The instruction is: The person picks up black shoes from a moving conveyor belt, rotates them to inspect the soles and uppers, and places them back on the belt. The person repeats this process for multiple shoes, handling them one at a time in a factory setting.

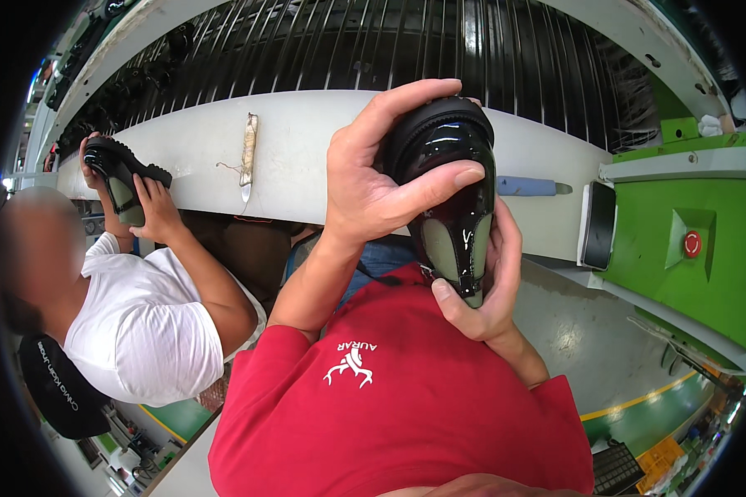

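A glossy black shoe [452,186] with grey-green panels and a thick ridged black sole is held upright in front of my chest, above the near edge of a white worktable [294,161]. Around its upper end is my left hand [373,170], the thumb lying across the glossy front and the fingers reaching over the sole edge. My right hand [489,286] grips the lower end from the right, thumb in front near the grey-green tip. Its other fingers are partly hidden behind the shoe.
To my left a co-worker in white holds a similar shoe [120,178]. On the table lie a knife with a wrapped handle [249,153], a blue-handled tool [529,186] and a black phone [598,225]. Metal rods [373,50] run behind; a green machine [663,273] stands right.
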Demonstrator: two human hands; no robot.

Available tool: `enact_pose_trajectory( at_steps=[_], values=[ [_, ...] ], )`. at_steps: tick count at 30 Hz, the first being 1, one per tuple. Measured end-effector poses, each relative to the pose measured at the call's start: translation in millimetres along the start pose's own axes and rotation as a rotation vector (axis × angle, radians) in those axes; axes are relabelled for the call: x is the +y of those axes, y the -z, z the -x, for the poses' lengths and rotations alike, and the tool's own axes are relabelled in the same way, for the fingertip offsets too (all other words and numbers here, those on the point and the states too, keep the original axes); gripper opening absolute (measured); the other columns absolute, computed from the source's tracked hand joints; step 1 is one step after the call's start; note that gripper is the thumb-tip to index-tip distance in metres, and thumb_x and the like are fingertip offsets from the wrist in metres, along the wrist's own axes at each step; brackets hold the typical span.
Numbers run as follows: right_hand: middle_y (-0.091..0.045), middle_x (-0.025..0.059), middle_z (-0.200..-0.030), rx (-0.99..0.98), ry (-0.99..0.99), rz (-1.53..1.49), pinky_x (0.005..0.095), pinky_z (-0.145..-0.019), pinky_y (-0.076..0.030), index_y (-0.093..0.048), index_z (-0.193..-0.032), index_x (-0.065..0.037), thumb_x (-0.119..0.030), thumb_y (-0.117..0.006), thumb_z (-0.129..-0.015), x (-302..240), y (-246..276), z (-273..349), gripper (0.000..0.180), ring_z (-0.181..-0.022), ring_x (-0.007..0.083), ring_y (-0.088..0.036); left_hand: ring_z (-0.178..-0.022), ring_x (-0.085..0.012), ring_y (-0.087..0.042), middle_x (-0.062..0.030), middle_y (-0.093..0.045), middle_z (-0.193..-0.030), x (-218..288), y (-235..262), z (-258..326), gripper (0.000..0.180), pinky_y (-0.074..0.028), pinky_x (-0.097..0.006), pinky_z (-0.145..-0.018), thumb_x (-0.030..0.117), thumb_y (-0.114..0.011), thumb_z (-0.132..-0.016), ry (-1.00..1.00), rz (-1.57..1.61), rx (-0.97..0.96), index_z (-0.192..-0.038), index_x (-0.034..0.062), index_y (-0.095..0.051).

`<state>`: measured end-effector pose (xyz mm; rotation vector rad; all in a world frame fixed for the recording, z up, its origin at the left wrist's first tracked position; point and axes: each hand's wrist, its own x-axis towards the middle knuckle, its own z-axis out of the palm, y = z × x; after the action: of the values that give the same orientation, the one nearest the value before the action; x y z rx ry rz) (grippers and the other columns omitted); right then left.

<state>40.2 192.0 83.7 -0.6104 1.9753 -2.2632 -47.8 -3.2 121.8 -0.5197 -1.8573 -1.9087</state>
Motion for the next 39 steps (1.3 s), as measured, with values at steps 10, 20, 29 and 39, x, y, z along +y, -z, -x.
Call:
enact_pose_trajectory(
  at_steps=[10,20,29,39],
  values=[
    [-0.041,0.0302,-0.161,-0.008,0.019,0.006,0.0449,-0.124,-0.044,-0.013,-0.170,0.010,-0.007,-0.078,-0.084,1.8,2.4,0.2,0.110,-0.151,0.0348,-0.050,-0.106,-0.0223,-0.080,-0.0174,-0.082,-0.119,1.5,-0.7,0.8,0.067,-0.065,-0.034,-0.095,0.010,-0.098,-0.082,-0.009,-0.003,-0.002,-0.141,-0.0031,-0.068],
    [-0.042,0.0306,-0.160,-0.013,0.054,0.009,0.0454,-0.125,-0.043,-0.014,-0.170,0.011,-0.008,-0.078,-0.083,3.8,2.1,-0.4,0.109,-0.151,0.0360,-0.050,-0.107,-0.0218,-0.079,-0.0168,-0.081,-0.119,1.8,-0.3,3.4,0.065,-0.064,-0.034,-0.096,0.010,-0.097,-0.082,-0.013,-0.009,0.010,-0.140,-0.0032,-0.069],
    [-0.042,0.0279,-0.158,-0.002,0.057,0.018,0.0457,-0.125,-0.043,-0.016,-0.170,0.011,-0.007,-0.078,-0.082,4.2,1.0,0.8,0.109,-0.151,0.0361,-0.050,-0.109,-0.0229,-0.079,-0.0212,-0.080,-0.121,12.7,-1.9,4.7,0.071,-0.063,-0.035,-0.097,0.010,-0.094,-0.087,0.067,0.023,-0.020,-0.148,-0.0050,-0.060],
    [-0.039,0.0265,-0.160,-0.022,0.073,0.020,0.0454,-0.126,-0.043,-0.016,-0.171,0.010,-0.006,-0.078,-0.083,1.1,4.0,3.6,0.108,-0.153,0.0351,-0.047,-0.102,-0.0214,-0.080,-0.0149,-0.083,-0.113,14.5,-1.5,3.8,0.052,-0.063,-0.033,-0.094,0.007,-0.087,-0.092,-0.055,-0.050,-0.055,-0.141,-0.0012,-0.073]
  ],
)
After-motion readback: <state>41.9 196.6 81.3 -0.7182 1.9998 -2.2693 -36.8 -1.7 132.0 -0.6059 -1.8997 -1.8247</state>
